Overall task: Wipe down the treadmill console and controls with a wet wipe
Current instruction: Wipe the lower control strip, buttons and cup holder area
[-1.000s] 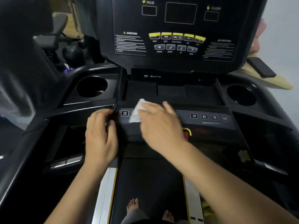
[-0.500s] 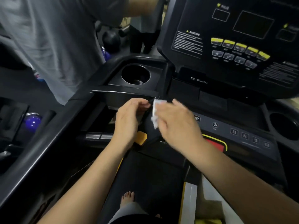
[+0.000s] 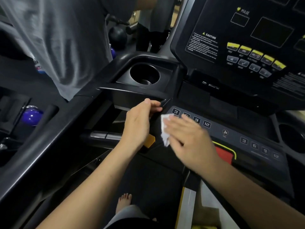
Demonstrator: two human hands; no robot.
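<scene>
Right hand (image 3: pixel 189 142), fingers flat, presses wet wipe (image 3: pixel 165 129) on keypad strip (image 3: pixel 234 129); left hand (image 3: pixel 138 124) fingers curl round console edge (image 3: pixel 132 95).

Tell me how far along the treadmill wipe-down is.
Done: can't tell, since no surface shows visible wipe marks. In hand: the right hand presses the wet wipe flat at the left end of the number key strip, while the left hand grips the console edge. Probably left: the red stop button, the upper display panel and the cup holder.
</scene>
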